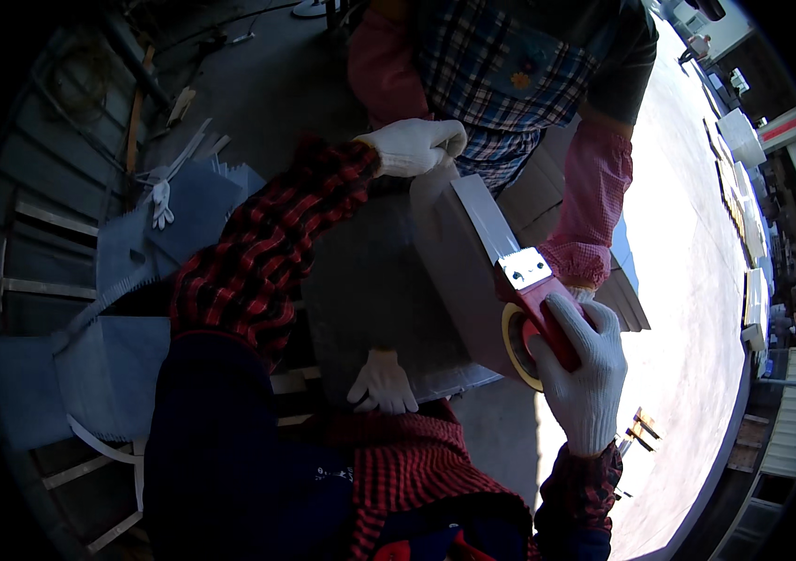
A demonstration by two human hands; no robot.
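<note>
My right hand (589,374), in a white knitted glove, is closed around a red tape dispenser (555,323) with a metal plate and a yellowish tape roll. The dispenser sits at the near end of a grey carton (454,276). A pale strip of tape (487,220) runs along the carton's upper edge toward its far end. There my left hand (416,147), also gloved in white, has its fingers curled at the carton's far corner; its fingertips are partly hidden. The carton rests on a dark tabletop (351,280). On its near edge lies a white glove (382,381).
Across from me stands a person in a plaid apron (510,70) and pink sleeves, one gloved hand partly hidden behind the dispenser. Flat grey sheets (117,365) and another white glove (162,204) lie at left. Brown cardboard (538,192) stands beyond the carton. Sunlit ground is at right.
</note>
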